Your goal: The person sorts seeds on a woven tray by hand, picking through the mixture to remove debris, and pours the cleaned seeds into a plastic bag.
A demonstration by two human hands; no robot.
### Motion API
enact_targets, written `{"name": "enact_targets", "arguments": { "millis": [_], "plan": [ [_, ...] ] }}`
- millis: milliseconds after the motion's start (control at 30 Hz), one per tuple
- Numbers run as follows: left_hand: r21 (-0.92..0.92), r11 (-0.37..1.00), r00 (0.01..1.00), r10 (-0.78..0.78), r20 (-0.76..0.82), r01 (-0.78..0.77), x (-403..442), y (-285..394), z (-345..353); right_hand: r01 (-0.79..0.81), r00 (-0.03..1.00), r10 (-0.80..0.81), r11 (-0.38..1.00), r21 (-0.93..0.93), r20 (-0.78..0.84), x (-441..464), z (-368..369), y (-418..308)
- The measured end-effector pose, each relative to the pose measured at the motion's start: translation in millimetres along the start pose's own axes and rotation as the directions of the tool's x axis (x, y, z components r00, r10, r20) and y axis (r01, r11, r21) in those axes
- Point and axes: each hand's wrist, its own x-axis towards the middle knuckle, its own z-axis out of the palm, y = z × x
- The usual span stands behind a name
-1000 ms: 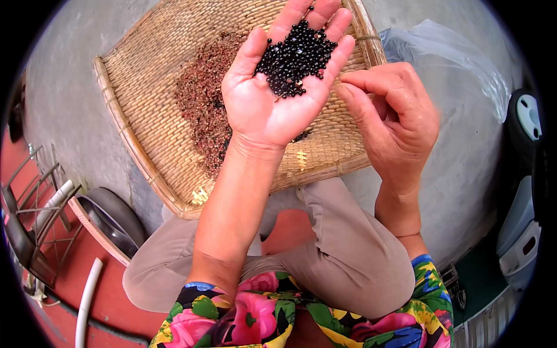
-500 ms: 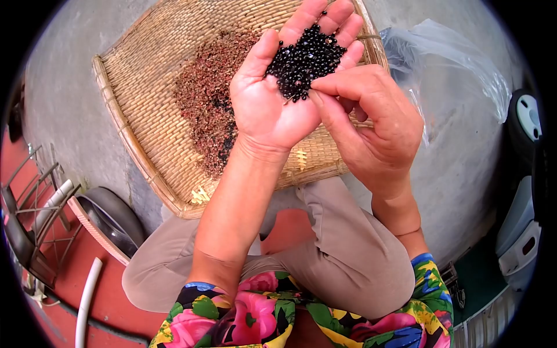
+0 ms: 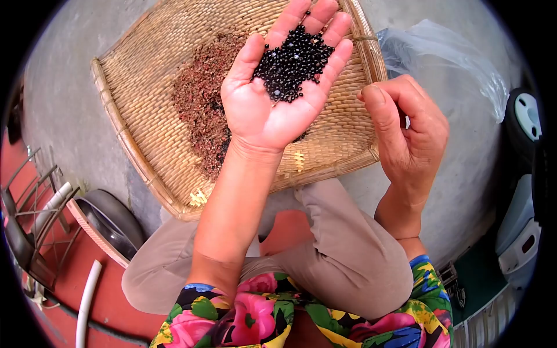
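My left hand lies palm up above the woven tray, fingers stretched out, cradling a heap of small shiny black seeds. A few pale specks show among them. Off to the right, over the tray's edge, my right hand is closed in a pinch of thumb and index finger. Whatever sits between those fingertips is too small to name. Below the left hand, the bamboo tray bears a pile of reddish-brown husks and seeds, partly hidden by the left hand and forearm.
Small pale yellow pieces lie at the tray's near left corner, with another yellow piece near its front edge. A clear plastic bag rests on the concrete floor at right. A dark basin and white pipe are at left.
My right hand has pulled away from the black seeds, moving right, still pinched. My left hand has shifted slightly left with the seeds in its palm.
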Motion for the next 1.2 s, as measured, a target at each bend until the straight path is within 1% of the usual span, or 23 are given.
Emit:
{"name": "enact_targets", "arguments": {
  "millis": [33,100,133,167,200,233,300,367,433,467,533,567,633,667,800,867,900,967,1000,1033,1067,1133,1200],
  "plan": [
    [0.0,1.0,1.0,-0.001,0.001,0.001,0.5,-0.2,-1.6,0.0,1.0,0.0,1.0,-0.001,-0.001,0.7,2.4,0.0],
    [-0.058,0.998,0.997,-0.012,0.077,0.017,4.0,-0.4,2.1,0.11,0.983,-0.102,0.993,0.047,-0.152,2.6,11.7,-2.4],
    [-0.058,0.998,0.997,-0.014,0.078,0.018,3.9,-1.9,9.8,0.11,0.983,-0.101,0.993,0.047,-0.153,3.5,15.7,-2.6],
    [-0.001,1.0,0.996,-0.001,-0.085,0.001,1.8,-4.8,19.1,0.157,0.978,-0.149,0.987,0.043,-0.147,4.4,19.8,-2.7],
    [0.058,0.998,0.97,0.022,-0.243,-0.008,1.9,-6.1,28.1,0.205,0.97,-0.197,0.978,0.038,-0.141,5.2,23.4,-2.8],
    [0.06,0.998,0.97,0.022,-0.242,-0.007,1.9,-5.7,22.6,0.206,0.97,-0.199,0.978,0.038,-0.143,5.8,26.8,-2.7],
    [0.106,0.994,0.999,0.006,0.034,-0.01,1.0,-5.2,6.6,0.178,0.977,-0.175,0.984,0.012,-0.12,6.3,31.1,-2.7],
    [0.086,0.996,1.0,0.007,0.013,-0.008,-0.4,-7.4,-0.7,0.166,0.98,-0.164,0.986,0.002,-0.113,6.3,31.5,-3.0],
    [0.044,0.999,1.0,-0.005,0.016,0.004,-0.5,-8.6,-1.9,0.132,0.989,-0.12,0.981,0.142,-0.088,5.6,30.5,-3.7],
    [0.045,0.999,1.0,-0.003,0.017,0.003,0.0,-8.3,-1.8,0.134,0.989,-0.122,0.981,0.142,-0.088,5.4,29.5,-2.1],
    [0.02,1.0,1.0,-0.018,-0.006,0.018,0.1,-7.5,-1.4,0.147,0.98,-0.11,0.963,0.228,-0.167,4.4,26.1,3.1],
    [0.02,1.0,1.0,-0.017,-0.006,0.017,-0.5,-6.9,-0.1,0.148,0.98,-0.111,0.963,0.228,-0.167,4.9,25.6,3.7],
    [-0.01,1.0,0.999,-0.015,-0.042,0.014,-1.5,-5.4,2.8,0.087,0.97,0.017,0.905,0.416,-0.241,6.4,23.8,4.6],
    [-0.011,1.0,0.999,-0.015,-0.04,0.014,-1.6,-5.1,2.8,0.012,0.976,0.088,0.891,0.454,-0.198,3.3,20.7,2.2],
    [-0.032,0.999,1.0,-0.023,-0.009,0.023,-2.3,-3.1,3.3,0.007,0.982,0.092,0.851,0.525,-0.163,0.9,23.4,1.9],
    [-0.033,0.999,1.0,-0.021,0.013,0.022,-1.5,-1.1,3.4,-0.06,0.971,0.162,0.878,0.475,-0.176,-0.4,20.7,0.9],
    [-0.012,1.0,1.0,-0.019,0.024,0.019,-1.9,-0.4,2.4,-0.057,0.971,0.159,0.878,0.476,-0.178,1.0,16.2,-0.2],
    [0.009,1.0,0.999,-0.016,0.036,0.015,-3.3,0.2,1.6,0.012,0.998,-0.002,0.99,0.142,-0.068,4.9,6.0,-3.1],
    [-0.064,0.997,0.997,-0.034,0.064,0.038,-4.5,-0.3,2.0,0.013,0.998,-0.003,0.99,0.141,-0.07,6.6,9.8,-0.1],
    [-0.138,0.988,0.994,-0.054,0.093,0.067,-5.4,-1.6,2.8,0.141,0.983,-0.128,0.986,0.093,-0.135,9.4,17.4,5.3],
    [-0.141,0.988,0.994,-0.058,0.094,0.071,-6.4,-4.2,4.4,0.263,0.949,-0.251,0.964,0.037,-0.191,11.1,22.4,7.4],
    [0.016,0.999,0.999,-0.039,0.027,0.038,-7.8,-9.9,9.8,0.26,0.954,-0.254,0.965,0.019,-0.158,11.5,25.2,2.6],
    [0.01,0.999,0.999,-0.035,0.022,0.035,-7.1,-12.5,11.1,0.251,0.966,-0.25,0.968,0.004,-0.062,10.0,24.8,-4.6]
  ]
}}
